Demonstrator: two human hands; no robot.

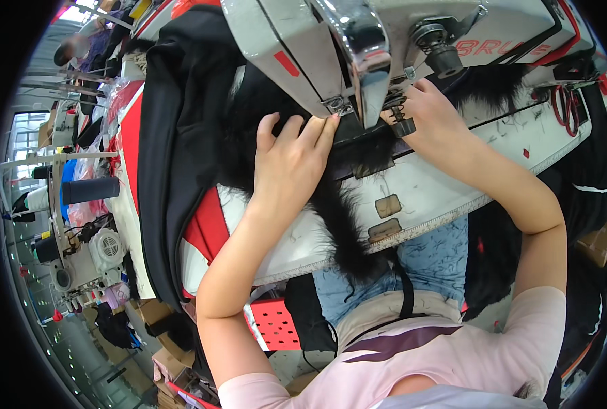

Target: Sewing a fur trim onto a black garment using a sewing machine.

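Note:
Black fabric with long black fur [348, 221] lies under the head of a white sewing machine [286, 58]. My left hand [291, 157] rests on it, palm down, its fingers apart and bent. The index and middle fingertips press close beside the presser foot [337, 105]; the thumb is hidden. On the other side of the needle area, my right hand [429, 116] reaches in to the fabric. Its fingertips are hidden behind the machine's tension knob [403, 127] and spring, so its grip does not show. A fur strip hangs toward my lap.
Smooth black cloth [174, 150] drapes over the table's left side, above red material [208, 225]. Red-handled scissors [566, 109] sit at the right end of the white worktable [446, 184]. A red perforated panel [276, 324] is below. Other machines [106, 252] stand at left.

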